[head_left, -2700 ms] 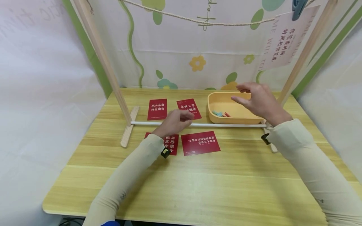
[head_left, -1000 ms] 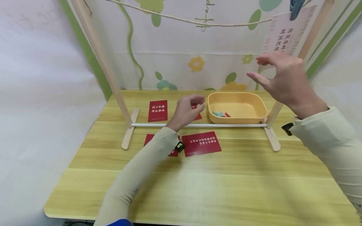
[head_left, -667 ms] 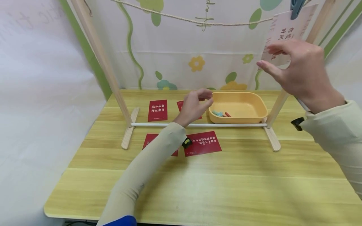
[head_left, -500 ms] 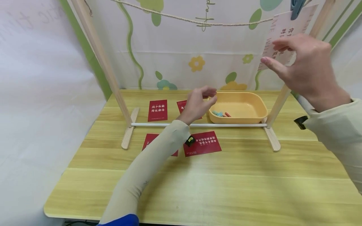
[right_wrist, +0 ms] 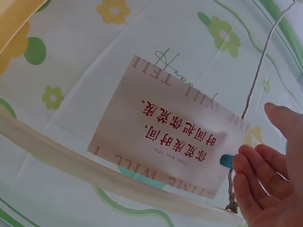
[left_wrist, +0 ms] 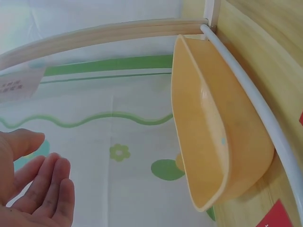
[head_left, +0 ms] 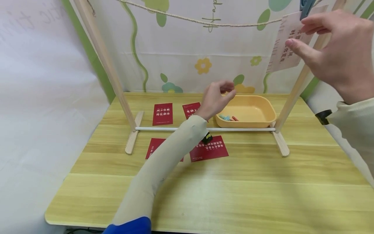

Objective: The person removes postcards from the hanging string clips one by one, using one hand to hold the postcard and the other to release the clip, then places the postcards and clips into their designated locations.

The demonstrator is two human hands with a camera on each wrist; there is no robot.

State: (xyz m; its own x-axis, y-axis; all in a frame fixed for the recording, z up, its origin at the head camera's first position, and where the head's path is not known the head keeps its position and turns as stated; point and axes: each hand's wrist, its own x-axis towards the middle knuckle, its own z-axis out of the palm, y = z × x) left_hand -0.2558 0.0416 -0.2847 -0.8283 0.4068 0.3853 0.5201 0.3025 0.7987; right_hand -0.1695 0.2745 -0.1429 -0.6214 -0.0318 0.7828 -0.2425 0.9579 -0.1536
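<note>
A pale pink printed card (head_left: 279, 58) hangs from the rope (head_left: 201, 22) by a blue-grey clothespin (head_left: 305, 9). My right hand (head_left: 343, 52) is raised in front of the card's right part, thumb and fingers apart, holding nothing. In the right wrist view its fingertips appear close beside the clothespin (right_wrist: 227, 161); whether they touch it I cannot tell. My left hand (head_left: 214, 100) hovers above the left end of the yellow tray (head_left: 248, 124), fingers loosely bent and nothing in them. Small blue and red clothespins (head_left: 229, 118) lie in the tray's near left corner.
Several red printed cards lie on the table, one at the back left (head_left: 162, 114) and one (head_left: 210, 152) partly under the left forearm. A wooden frame with a left post (head_left: 108, 65) and a white crossbar (head_left: 157, 129) stands across the table.
My right hand has risen and moved right, from over the tray up to the hanging card. My left hand has moved right and up, from above the red cards to the tray's left end.
</note>
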